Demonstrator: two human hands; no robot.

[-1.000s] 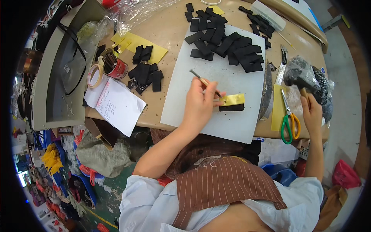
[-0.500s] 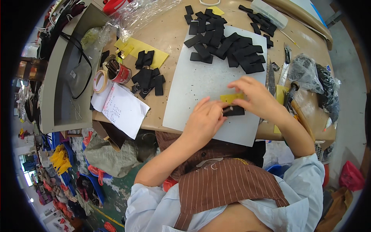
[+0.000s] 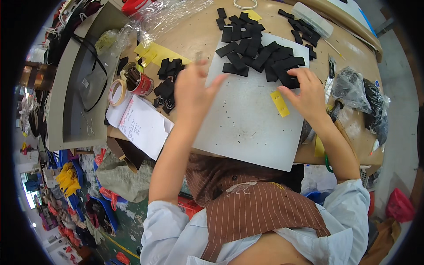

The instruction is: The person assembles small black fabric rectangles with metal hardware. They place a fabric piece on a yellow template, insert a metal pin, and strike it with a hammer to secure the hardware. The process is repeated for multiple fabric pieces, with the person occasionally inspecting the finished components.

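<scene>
My left hand (image 3: 193, 90), slightly blurred, hovers beside the small left pile of black strips (image 3: 164, 89), its thumb stretched away from the fingers and nothing visible in it. At the right edge of the large heap of black fabric-like strips (image 3: 265, 55), my right hand (image 3: 308, 90) has its fingertips over a strip, thumb and fingers apart. Just below that thumb, a yellow plate with small holes (image 3: 279, 104) lies flat on the white board (image 3: 247, 145). Small dark specks dot the board.
Left: an open notebook (image 3: 143, 126), a tape roll (image 3: 116, 92), a red can of tools (image 3: 143, 85) and a grey tray (image 3: 75, 128). Right: a knife (image 3: 330, 73), plastic bags (image 3: 351, 88) and a clear box (image 3: 312, 20). Yellow sheets (image 3: 154, 54) lie at the back left.
Both hands have parted from the board's front: the left went up and left, the right up to the heap. The yellow plate now lies released; the strip beneath it has left that spot.
</scene>
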